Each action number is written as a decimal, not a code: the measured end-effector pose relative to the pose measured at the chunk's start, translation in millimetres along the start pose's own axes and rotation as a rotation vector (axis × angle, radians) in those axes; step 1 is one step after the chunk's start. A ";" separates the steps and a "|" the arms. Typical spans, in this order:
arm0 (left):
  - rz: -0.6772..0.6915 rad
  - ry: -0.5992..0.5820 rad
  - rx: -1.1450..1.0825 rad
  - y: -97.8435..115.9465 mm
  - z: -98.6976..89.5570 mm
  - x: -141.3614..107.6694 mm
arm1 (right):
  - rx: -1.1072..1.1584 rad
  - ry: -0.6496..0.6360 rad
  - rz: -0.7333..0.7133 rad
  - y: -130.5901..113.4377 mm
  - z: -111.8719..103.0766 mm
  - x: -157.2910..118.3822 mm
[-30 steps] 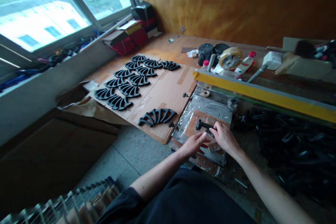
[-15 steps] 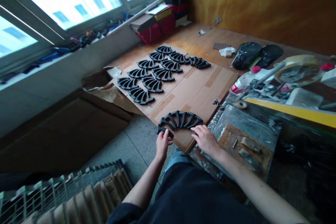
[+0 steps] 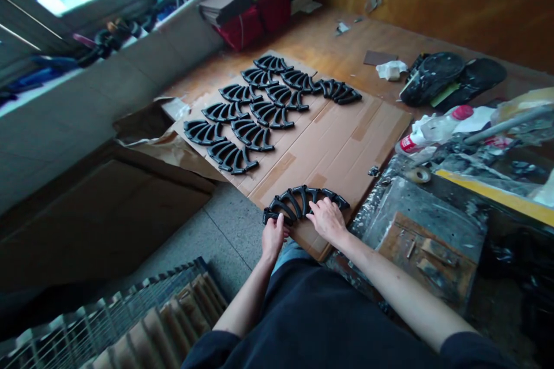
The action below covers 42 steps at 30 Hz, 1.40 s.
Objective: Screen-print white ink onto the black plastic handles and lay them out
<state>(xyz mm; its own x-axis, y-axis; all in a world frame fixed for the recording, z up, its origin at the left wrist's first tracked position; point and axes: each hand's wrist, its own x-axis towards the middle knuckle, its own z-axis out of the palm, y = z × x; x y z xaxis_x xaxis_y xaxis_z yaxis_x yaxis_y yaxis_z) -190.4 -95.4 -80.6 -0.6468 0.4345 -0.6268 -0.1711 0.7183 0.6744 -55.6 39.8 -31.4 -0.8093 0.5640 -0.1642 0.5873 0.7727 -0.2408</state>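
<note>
Glossy black curved handles, apparently plastic, lie side by side in a fan (image 3: 295, 199) at the near edge of a flat cardboard sheet (image 3: 320, 144). My left hand (image 3: 274, 238) pinches the handle at the fan's left end (image 3: 277, 218), thumb on top. My right hand (image 3: 328, 220) reaches over the right half of the fan. Its thumb and index finger close at the lower end of a middle handle, and the hand covers part of the handles behind it. Farther up the cardboard, several similar fans (image 3: 270, 112) lie in overlapping rows.
On the right, a grimy bench (image 3: 389, 213) holds a wooden board (image 3: 428, 253), a tape roll (image 3: 418, 174) and a plastic bottle (image 3: 433, 130). Black shoe-like items (image 3: 437, 78) lie behind. Red bundles (image 3: 255, 17) stand by the window. A wire rack (image 3: 130, 323) is at lower left.
My right hand has moved left from the fan's right end to its middle. My left hand keeps its hold on the left-end handle, which now sits closer to its neighbours. The view has shifted.
</note>
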 end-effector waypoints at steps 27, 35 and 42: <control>0.102 -0.044 0.377 38.2 -31.9 45.8 | 0.171 0.221 0.207 2.4 -25.1 45.7; 0.105 -0.062 0.377 43.5 -32.8 41.6 | -0.017 0.244 0.498 75.7 -24.5 22.8; 0.099 -0.074 0.369 41.0 -34.1 42.6 | 0.084 0.138 0.334 32.7 -12.3 -13.0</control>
<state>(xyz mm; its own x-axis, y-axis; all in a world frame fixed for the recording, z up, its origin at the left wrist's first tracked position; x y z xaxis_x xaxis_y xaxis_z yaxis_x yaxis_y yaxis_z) -250.3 -66.0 -66.3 -0.5888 0.5403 -0.6012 0.1771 0.8119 0.5563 -25.8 61.4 -25.4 -0.5607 0.8196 -0.1177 0.8116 0.5157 -0.2746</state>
